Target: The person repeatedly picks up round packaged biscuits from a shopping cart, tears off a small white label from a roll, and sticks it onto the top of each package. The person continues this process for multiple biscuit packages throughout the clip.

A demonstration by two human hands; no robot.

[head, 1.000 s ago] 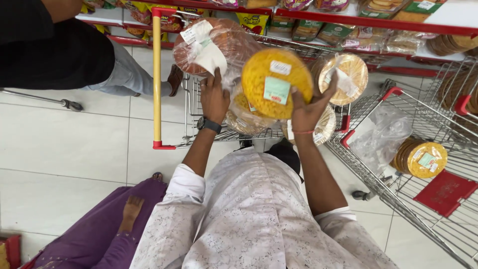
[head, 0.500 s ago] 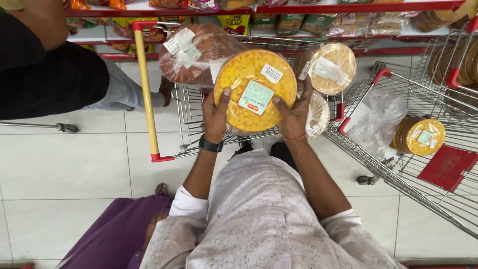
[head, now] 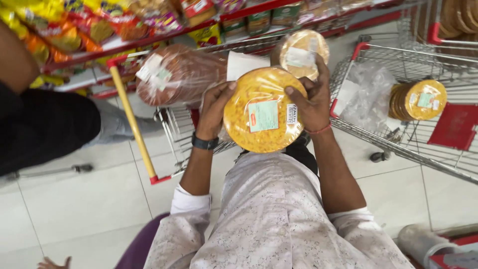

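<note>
1. The tiled floor (head: 74, 199) takes up the view from 6 to 9 o'clock, with open room between the carts and a purple cloth (head: 142, 249) low at 7 o'clock.
2. A shopping cart (head: 169, 124) with a yellow handle bar (head: 130, 117) stands at 11 o'clock, just in front of the person; its basket edge runs under both hands.
3. A second wire cart (head: 398, 144) with red corners sits at 3 o'clock, just beside the right forearm, leaving little room that way. It holds a stack of round yellow packs (head: 418, 99), a clear plastic bag (head: 366, 94) and a red packet (head: 455, 124).
4. A person in a black top (head: 45, 124) stands at 9 o'clock, near the yellow bar.
5. A brown wrapped pack (head: 177, 74) lies in the near cart at 11 o'clock.
6. The round yellow pack (head: 264, 109), flat with a green label facing up, is held over the near cart at 12 o'clock, just above the person's chest.
7. A paler round pack (head: 301, 52) lies behind it, its lower edge hidden by the yellow pack and the right fingers.
8. The right hand (head: 311, 102) clamps the yellow pack's right rim, fingers curled over the top edge.
9. The left hand (head: 214, 107), a watch (head: 204, 143) on its wrist, grips the left rim, thumb on the pack's face.
</note>
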